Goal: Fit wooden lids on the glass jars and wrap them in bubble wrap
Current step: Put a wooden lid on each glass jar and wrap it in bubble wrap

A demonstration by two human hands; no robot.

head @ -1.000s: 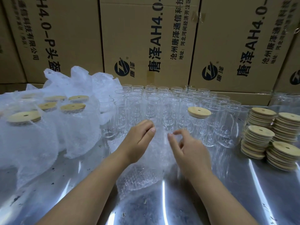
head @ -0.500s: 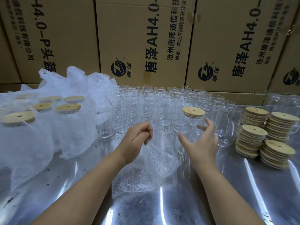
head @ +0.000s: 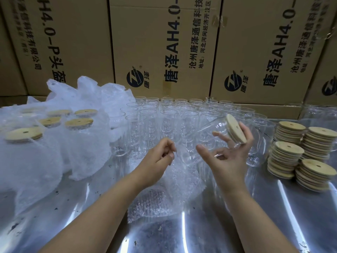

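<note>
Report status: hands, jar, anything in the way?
Left hand pinches bubble wrap edge. Right hand holds lidded jar, tilted above the wrap. Open jars packed close behind.

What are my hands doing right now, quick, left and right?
Left hand: pinches the edge of the bubble wrap.
Right hand: holds a tilted glass jar with its wooden lid on.

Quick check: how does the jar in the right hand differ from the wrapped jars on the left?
The held jar is bare glass; the wrapped jars sit inside bubble wrap. The held jar is tilted in the right hand, off the table; the wrapped jars stand upright on it. Both carry a holed wooden lid.
</note>
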